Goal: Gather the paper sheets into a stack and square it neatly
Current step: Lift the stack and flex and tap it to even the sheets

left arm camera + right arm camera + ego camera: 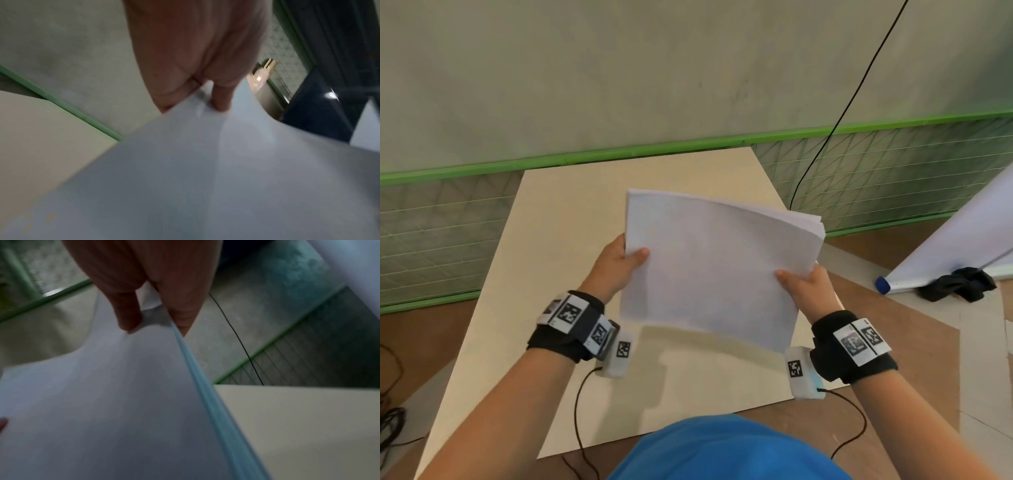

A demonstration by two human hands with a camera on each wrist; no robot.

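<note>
A stack of white paper sheets (pixel 715 267) hangs in the air above the beige table (pixel 571 219), tilted, with its far right corner fanned. My left hand (pixel 621 260) pinches its left edge, thumb on top, the other fingers hidden beneath. My right hand (pixel 803 279) pinches the right edge the same way. The left wrist view shows the paper stack (pixel 205 170) with the thumb of my left hand (pixel 221 97) pressing on it. In the right wrist view the paper stack (pixel 113 394) shows its layered edge, and my right hand (pixel 156 318) clamps it between thumb and fingers.
The square beige table stands before a grey wall with a green rail (pixel 619 156). A black cable (pixel 835 130) hangs at the table's far right corner. On the floor at right lie a rolled white sheet with a blue cap (pixel 883 284) and a black object (pixel 959 284).
</note>
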